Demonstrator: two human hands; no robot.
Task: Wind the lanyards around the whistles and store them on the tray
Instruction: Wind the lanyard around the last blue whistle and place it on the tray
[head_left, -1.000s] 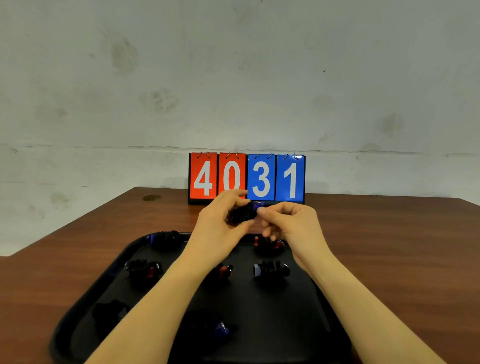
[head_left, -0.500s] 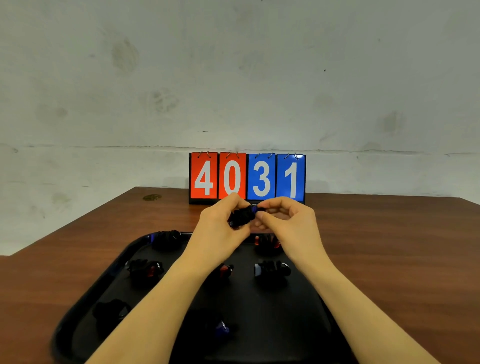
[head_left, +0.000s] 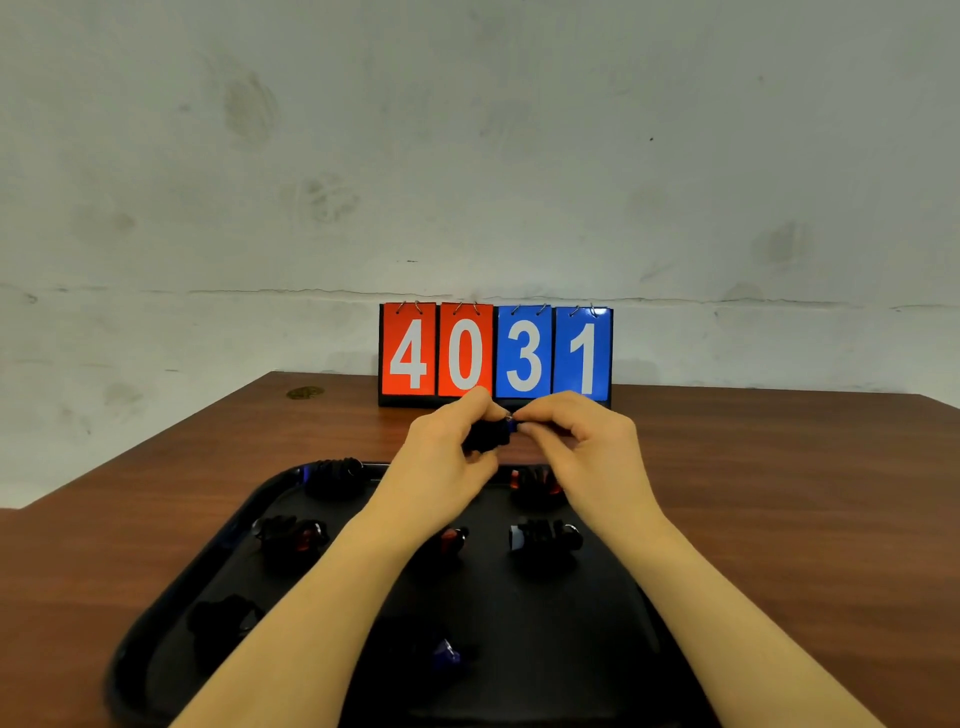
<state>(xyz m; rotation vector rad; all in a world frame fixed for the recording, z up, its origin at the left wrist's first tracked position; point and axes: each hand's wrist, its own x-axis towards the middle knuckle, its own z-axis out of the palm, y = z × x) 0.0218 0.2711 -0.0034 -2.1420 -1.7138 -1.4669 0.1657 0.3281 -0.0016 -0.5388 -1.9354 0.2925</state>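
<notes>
My left hand (head_left: 447, 457) grips a whistle (head_left: 488, 434) wound in black lanyard, held above the far edge of the black tray (head_left: 228, 535). My right hand (head_left: 582, 441) pinches the whistle's right end, where a bit of blue and a metal ring show. Several wound whistles lie on the tray: one at the back left (head_left: 335, 473), a red one at the back right (head_left: 535, 480), one at mid left (head_left: 293, 535), a bundle at mid right (head_left: 543, 540), and a blue one near the front (head_left: 447, 654). My forearms hide parts of the tray.
A flip scoreboard (head_left: 496, 356) reading 4031 stands on the brown wooden table (head_left: 779, 493) just behind my hands, against a grey wall. A small round mark (head_left: 305, 392) sits at the table's far left.
Both hands rose slightly and drew closer together around the whistle. My right fingertips now pinch its right end more tightly.
</notes>
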